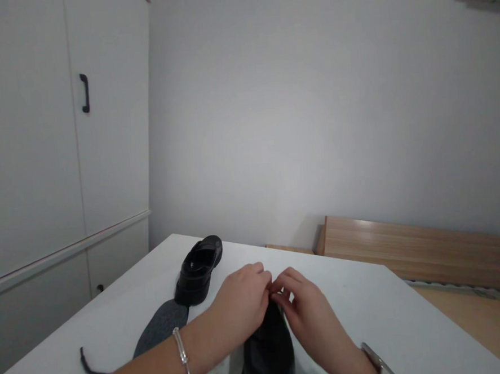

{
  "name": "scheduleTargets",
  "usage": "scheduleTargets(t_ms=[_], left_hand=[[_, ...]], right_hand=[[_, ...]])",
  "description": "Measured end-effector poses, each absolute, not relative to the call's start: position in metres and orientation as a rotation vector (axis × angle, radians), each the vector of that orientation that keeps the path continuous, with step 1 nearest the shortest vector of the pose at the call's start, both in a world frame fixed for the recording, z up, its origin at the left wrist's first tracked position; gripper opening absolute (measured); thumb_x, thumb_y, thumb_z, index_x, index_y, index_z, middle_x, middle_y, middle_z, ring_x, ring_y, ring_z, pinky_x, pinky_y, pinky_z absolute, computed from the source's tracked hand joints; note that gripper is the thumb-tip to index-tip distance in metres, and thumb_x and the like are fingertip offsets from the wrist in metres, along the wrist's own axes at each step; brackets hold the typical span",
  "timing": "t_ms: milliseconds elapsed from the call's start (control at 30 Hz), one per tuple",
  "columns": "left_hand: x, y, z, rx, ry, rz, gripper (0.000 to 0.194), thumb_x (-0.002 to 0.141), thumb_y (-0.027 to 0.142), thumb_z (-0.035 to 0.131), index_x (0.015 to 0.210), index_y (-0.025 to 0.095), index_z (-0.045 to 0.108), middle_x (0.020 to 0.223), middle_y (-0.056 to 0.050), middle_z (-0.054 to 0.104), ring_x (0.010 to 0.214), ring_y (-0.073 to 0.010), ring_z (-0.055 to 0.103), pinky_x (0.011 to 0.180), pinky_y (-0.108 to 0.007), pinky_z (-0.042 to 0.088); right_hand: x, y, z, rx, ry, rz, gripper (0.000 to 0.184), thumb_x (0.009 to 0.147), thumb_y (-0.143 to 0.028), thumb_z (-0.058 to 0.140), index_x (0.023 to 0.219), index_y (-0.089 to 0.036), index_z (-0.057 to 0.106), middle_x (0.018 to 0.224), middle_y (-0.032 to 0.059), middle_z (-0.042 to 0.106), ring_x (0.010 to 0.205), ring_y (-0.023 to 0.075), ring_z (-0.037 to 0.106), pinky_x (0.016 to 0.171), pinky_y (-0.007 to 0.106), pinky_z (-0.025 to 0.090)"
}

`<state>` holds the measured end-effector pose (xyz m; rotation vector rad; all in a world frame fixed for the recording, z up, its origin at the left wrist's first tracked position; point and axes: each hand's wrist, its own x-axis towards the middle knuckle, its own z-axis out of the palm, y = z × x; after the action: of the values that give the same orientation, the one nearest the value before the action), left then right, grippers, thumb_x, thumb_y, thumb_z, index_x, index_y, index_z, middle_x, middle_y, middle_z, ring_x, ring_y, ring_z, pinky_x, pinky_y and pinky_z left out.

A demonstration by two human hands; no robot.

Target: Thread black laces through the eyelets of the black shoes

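Head view — both hands meet at the top of a black shoe on the white desk.

The left hand [240,300] and right hand [302,305] come together, fingertips pinched at the upper edge of the near shoe [268,349], which lies between the wrists at the desk's [367,304] near edge — each grip looks clenched on something small there, though what exactly is hidden by the fingers. A second black shoe [199,270] sits untouched further back to the left, a grey insole [161,328] beside it and a loose black lace [89,366] well apart. By the look of it, the near shoe is mid-handling and the far one not yet started.
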<state>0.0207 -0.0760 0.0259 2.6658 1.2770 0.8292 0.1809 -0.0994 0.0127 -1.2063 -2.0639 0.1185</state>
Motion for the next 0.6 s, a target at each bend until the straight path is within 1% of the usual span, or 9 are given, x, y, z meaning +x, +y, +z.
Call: scheduleTargets(t_ms=[67, 133, 167, 267, 367, 467, 600], left_hand=[[0.015, -0.078, 0.044, 2.451, 1.112, 1.153, 0.012, 0.088, 0.009, 0.055, 0.083, 0.013, 0.064, 0.079, -0.003, 0.062, 0.072, -0.0157, 0.057, 0.065, -0.026, 0.044], [0.01, -0.08, 0.06, 2.24, 0.968, 1.372, 0.01, 0.09, 0.016, 0.057, 0.083, 0.015, 0.065, 0.073, 0.0, 0.062, 0.067, -0.0121, 0.055, 0.061, -0.022, 0.04], [0.01, -0.081, 0.065, 2.158, 0.912, 1.432, 0.01, 0.09, 0.018, 0.059, 0.082, 0.015, 0.066, 0.073, 0.001, 0.063, 0.067, -0.0113, 0.056, 0.061, -0.021, 0.041], [0.012, -0.083, 0.068, 1.99, 0.8, 1.448, 0.01, 0.088, 0.02, 0.062, 0.084, 0.016, 0.069, 0.077, 0.0, 0.068, 0.071, -0.0119, 0.06, 0.067, -0.021, 0.044], [0.016, -0.082, 0.058, 1.851, 0.688, 1.379, 0.012, 0.088, 0.022, 0.062, 0.089, 0.015, 0.071, 0.082, -0.002, 0.07, 0.077, -0.0143, 0.063, 0.072, -0.023, 0.047], [0.017, -0.08, 0.05, 1.776, 0.653, 1.373, 0.013, 0.088, 0.024, 0.063, 0.089, 0.013, 0.071, 0.083, -0.004, 0.069, 0.08, -0.0153, 0.063, 0.075, -0.024, 0.048], [0.016, -0.08, 0.046, 1.726, 0.636, 1.361, 0.017, 0.086, 0.027, 0.066, 0.092, 0.012, 0.071, 0.088, -0.007, 0.07, 0.083, -0.0169, 0.063, 0.08, -0.026, 0.048]], right_hand=[[0.184, -0.099, 0.026, -1.02, -1.838, 0.241, 0.013, 0.092, -0.015, 0.053, 0.085, -0.02, 0.063, 0.078, 0.0019, 0.063, 0.068, 0.0161, 0.06, 0.06, 0.025, 0.049], [0.184, -0.1, 0.042, -0.89, -1.642, 0.317, 0.009, 0.094, -0.025, 0.056, 0.089, -0.02, 0.063, 0.072, -0.0002, 0.063, 0.063, 0.015, 0.06, 0.056, 0.024, 0.049], [0.183, -0.1, 0.05, -0.836, -1.572, 0.339, 0.008, 0.093, -0.026, 0.059, 0.091, -0.021, 0.064, 0.07, -0.0012, 0.064, 0.061, 0.0143, 0.06, 0.057, 0.024, 0.05], [0.176, -0.102, 0.061, -0.731, -1.503, 0.42, 0.004, 0.091, -0.025, 0.064, 0.09, -0.022, 0.066, 0.068, -0.003, 0.066, 0.062, 0.013, 0.062, 0.061, 0.023, 0.051], [0.17, -0.102, 0.057, -0.706, -1.54, 0.519, 0.004, 0.09, -0.025, 0.065, 0.089, -0.023, 0.069, 0.074, -0.003, 0.067, 0.067, 0.0122, 0.062, 0.062, 0.022, 0.05], [0.167, -0.101, 0.051, -0.71, -1.553, 0.513, 0.005, 0.09, -0.024, 0.066, 0.087, -0.025, 0.07, 0.08, -0.0028, 0.067, 0.075, 0.0132, 0.064, 0.068, 0.024, 0.05], [0.166, -0.095, 0.05, -0.735, -1.549, 0.507, 0.004, 0.088, -0.025, 0.067, 0.085, -0.025, 0.07, 0.08, -0.0026, 0.067, 0.079, 0.0154, 0.064, 0.073, 0.027, 0.049]])
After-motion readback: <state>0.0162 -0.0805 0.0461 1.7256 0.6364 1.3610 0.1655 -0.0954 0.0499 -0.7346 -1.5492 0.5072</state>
